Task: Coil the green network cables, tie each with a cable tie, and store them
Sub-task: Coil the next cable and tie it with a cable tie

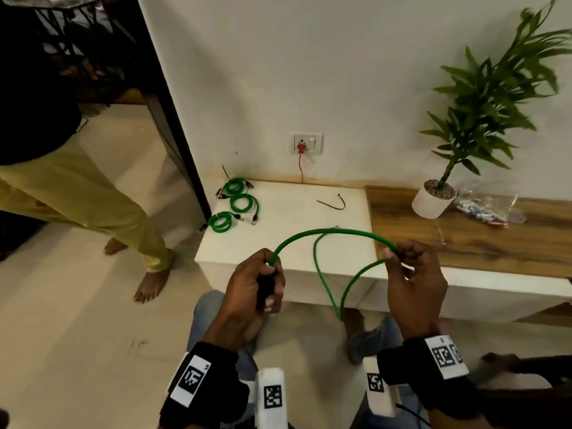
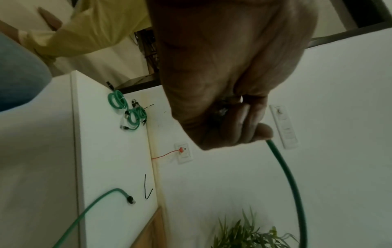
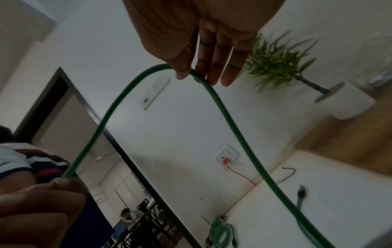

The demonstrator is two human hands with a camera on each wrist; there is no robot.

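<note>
A loose green network cable (image 1: pixel 334 232) arcs between my two hands above the white table (image 1: pixel 294 218). My left hand (image 1: pixel 270 275) grips one end of it, fingers curled round the black plug; in the left wrist view the cable (image 2: pixel 292 184) leaves the fist (image 2: pixel 233 109). My right hand (image 1: pixel 392 253) pinches the cable farther along, thumb against fingers (image 3: pixel 212 70). Past that pinch the cable hangs below the table edge and rises back onto the table, where its far plug (image 2: pixel 130 199) lies. Three tied green coils (image 1: pixel 234 202) sit at the table's back left. A black cable tie (image 1: pixel 334 204) lies loose.
A person in yellow trousers (image 1: pixel 93 196) stands barefoot left of the table. A potted plant (image 1: pixel 433 199) and a plastic bag (image 1: pixel 486 209) sit on the wooden shelf (image 1: pixel 464 239) to the right. A red plug (image 1: pixel 301 147) is in the wall socket.
</note>
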